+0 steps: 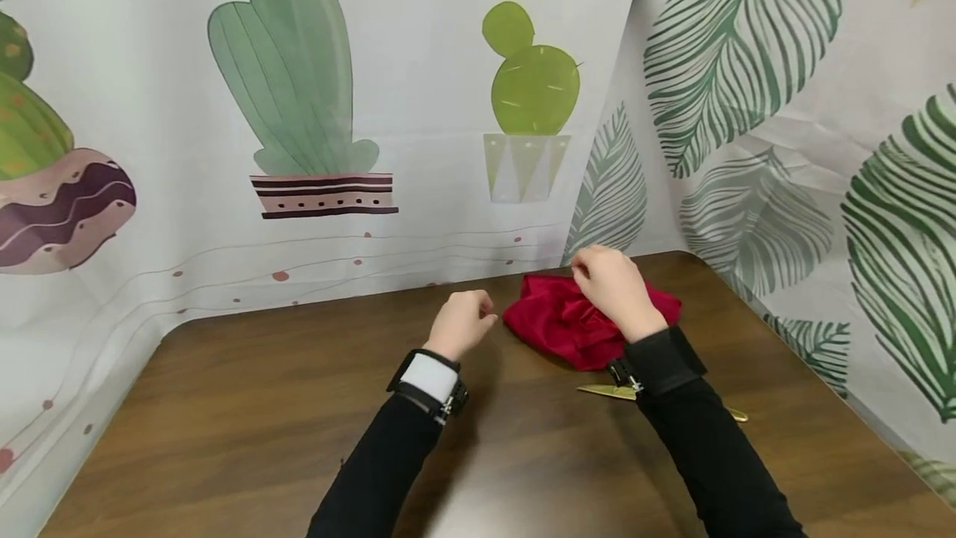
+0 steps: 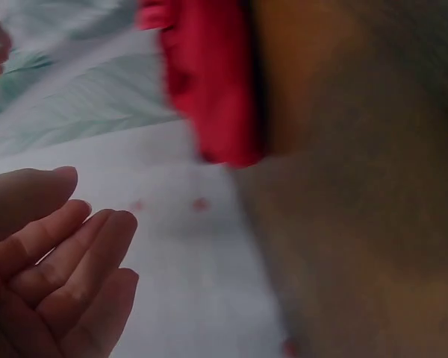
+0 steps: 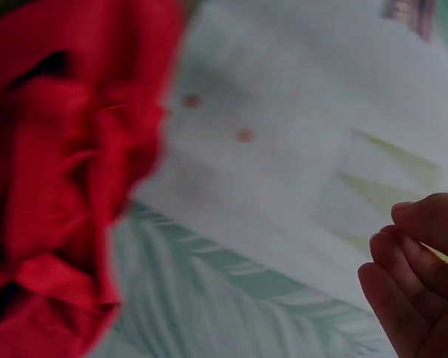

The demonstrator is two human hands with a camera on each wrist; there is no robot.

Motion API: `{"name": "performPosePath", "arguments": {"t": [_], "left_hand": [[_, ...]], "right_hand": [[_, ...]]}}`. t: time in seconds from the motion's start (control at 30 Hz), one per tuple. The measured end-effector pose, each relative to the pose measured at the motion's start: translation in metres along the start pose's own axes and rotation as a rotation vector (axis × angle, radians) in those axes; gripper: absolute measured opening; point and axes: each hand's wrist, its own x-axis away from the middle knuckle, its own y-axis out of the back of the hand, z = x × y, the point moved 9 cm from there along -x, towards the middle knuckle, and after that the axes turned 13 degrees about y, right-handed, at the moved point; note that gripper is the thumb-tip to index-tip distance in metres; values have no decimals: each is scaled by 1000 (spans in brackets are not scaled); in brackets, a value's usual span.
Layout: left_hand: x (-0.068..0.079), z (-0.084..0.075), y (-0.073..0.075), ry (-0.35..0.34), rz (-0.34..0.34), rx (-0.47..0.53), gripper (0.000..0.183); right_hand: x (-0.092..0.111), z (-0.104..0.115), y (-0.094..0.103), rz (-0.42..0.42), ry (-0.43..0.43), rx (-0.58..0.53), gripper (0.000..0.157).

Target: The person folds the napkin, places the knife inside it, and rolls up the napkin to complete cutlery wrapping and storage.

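Note:
A crumpled, shiny red cloth (image 1: 553,324) lies in a heap near the far right of the table. My right hand (image 1: 616,293) hovers above it, fingers loosely bent, with nothing visible between them. In the right wrist view the thumb and fingers (image 3: 422,268) appear apart from the cloth (image 3: 56,179). Left of the heap, my left hand (image 1: 459,324) is raised over the wood, its fingers (image 2: 75,261) relaxed and the palm bare. A slim gold-coloured tool (image 1: 608,391) with a pointed end lies beside the cloth; my right forearm hides its middle, so its kind is unclear.
The brown wooden table (image 1: 299,405) has rounded far corners. Behind it hangs a white curtain (image 1: 433,90) printed with cacti, and on the right a leaf-patterned one (image 1: 747,214). Both wrists wear black straps (image 1: 665,361).

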Motion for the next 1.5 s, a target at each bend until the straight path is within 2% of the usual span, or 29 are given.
{"name": "performPosePath", "arguments": {"t": [0.13, 0.2, 0.33, 0.4, 0.57, 0.77, 0.87, 0.93, 1.0, 1.1, 1.2, 1.27, 1.4, 1.5], "left_hand": [[-17, 4, -36, 59, 76, -69, 10], [-20, 2, -50, 51, 106, -88, 11], [-19, -5, -70, -10, 160, -124, 8], [-18, -8, -76, -37, 181, -150, 7], [-18, -15, -85, -53, 203, -165, 11], [-21, -14, -85, -9, 206, -133, 10], [-23, -12, -86, 15, 231, -82, 12], [-24, -12, -87, 32, 245, -42, 19], [-26, -11, -87, 44, 247, -3, 29], [-27, -11, -85, 36, 215, 32, 46], [-25, -15, -76, -14, 161, 52, 56], [-22, -20, -68, -66, 116, 49, 53], [-9, -34, -49, -192, 6, -10, 27], [2, -40, -41, -259, -40, -50, 13]], "right_hand": [[2, -10, -37, 136, 7, -4, 5], [7, -11, -57, 250, 17, -12, 6], [22, -4, -94, 513, 51, -59, 17], [29, 0, -104, 597, 60, -88, 18], [35, 0, -113, 669, 13, -98, 20], [41, -4, -120, 712, -49, -94, 18], [42, -4, -119, 701, -75, -94, 18], [39, -2, -114, 655, -60, -84, 17], [33, 2, -105, 571, -19, -62, 11], [21, 12, -89, 428, 66, -17, 2], [12, 24, -75, 319, 122, 14, 8], [9, 33, -67, 272, 157, 29, 8], [9, 57, -49, 190, 250, 24, 13], [11, 76, -37, 153, 328, 14, 15]]}}
